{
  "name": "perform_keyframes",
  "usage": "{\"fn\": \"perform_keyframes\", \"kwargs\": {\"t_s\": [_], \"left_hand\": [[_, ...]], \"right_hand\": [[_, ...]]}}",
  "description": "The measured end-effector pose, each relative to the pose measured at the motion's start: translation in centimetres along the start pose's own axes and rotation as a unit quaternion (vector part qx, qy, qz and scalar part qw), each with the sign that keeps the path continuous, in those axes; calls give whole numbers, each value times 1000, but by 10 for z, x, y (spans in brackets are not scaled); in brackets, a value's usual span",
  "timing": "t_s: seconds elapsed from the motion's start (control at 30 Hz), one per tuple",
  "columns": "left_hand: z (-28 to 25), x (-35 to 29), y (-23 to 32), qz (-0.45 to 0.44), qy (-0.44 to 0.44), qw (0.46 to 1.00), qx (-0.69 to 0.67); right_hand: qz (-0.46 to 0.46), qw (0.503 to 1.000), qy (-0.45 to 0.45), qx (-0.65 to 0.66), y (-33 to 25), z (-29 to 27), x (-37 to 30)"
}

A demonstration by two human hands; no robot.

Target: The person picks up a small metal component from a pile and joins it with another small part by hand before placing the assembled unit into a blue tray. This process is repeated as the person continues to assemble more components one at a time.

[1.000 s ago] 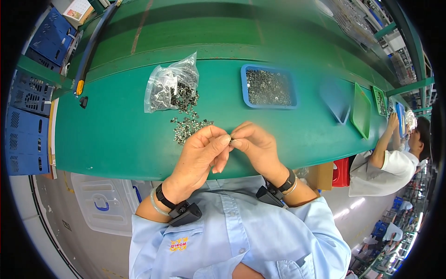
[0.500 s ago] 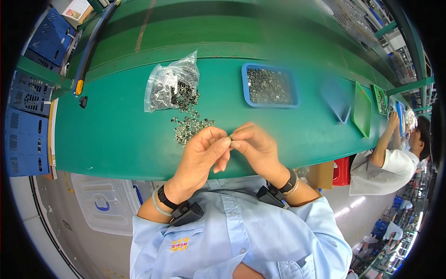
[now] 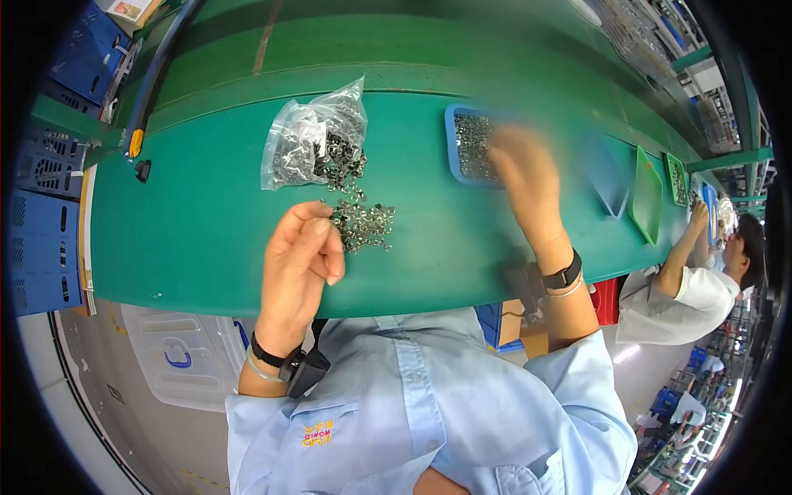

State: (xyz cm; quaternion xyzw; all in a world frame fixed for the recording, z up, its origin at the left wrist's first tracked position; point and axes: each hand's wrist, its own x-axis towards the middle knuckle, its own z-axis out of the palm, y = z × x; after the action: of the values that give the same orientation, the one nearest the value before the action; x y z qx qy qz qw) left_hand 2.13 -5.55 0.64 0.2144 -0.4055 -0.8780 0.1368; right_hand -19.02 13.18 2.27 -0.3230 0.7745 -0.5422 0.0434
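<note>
My left hand (image 3: 299, 256) is at the left edge of a loose pile of small shiny metal pieces (image 3: 367, 224). Its thumb and index finger are pinched together; whatever is between them is too small to make out. Over the right part of a blue tray (image 3: 453, 153) full of tiny metal parts (image 3: 473, 147) hangs my right hand (image 3: 528, 177). Motion blurs its fingers, so their grip does not show. Behind the pile lies an open clear plastic bag (image 3: 289, 148), with more of the metal pieces spilling from its mouth.
A translucent blue tray (image 3: 609, 186), a green tray (image 3: 647, 198) and a smaller green tray with parts (image 3: 676, 177) stand to the right on the green table (image 3: 181, 239). Beyond them a co-worker (image 3: 672, 289) sits. Blue crates (image 3: 48, 247) are stacked at left.
My hands, earlier fingertip to fingertip before the pile, have parted. The left moved left to the pile's edge, while the right went right and forward over the blue tray.
</note>
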Motion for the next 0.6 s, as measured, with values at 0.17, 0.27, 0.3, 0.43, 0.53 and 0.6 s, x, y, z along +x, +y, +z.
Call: {"fn": "perform_keyframes", "kwargs": {"t_s": [0.17,0.27,0.3,0.43,0.53,0.6], "left_hand": [[-11,-7,-4,9,15,1000,-18],[-8,-7,-6,-4,8,1000,-18],[-6,-7,-7,-10,4,1000,-13],[0,-6,-11,-26,-15,1000,-7],[6,-4,-14,-43,-30,999,6],[13,-1,-16,-66,-42,996,31]], "right_hand": [[-183,959,-147,-156,2,30,-11],[-181,941,-212,-191,-4,56,-15],[-184,936,-227,-197,-4,61,-15],[-185,928,-250,-205,-5,63,-14],[-172,938,-231,-196,-5,54,-15],[-161,951,-211,-159,-5,48,-19]]}}
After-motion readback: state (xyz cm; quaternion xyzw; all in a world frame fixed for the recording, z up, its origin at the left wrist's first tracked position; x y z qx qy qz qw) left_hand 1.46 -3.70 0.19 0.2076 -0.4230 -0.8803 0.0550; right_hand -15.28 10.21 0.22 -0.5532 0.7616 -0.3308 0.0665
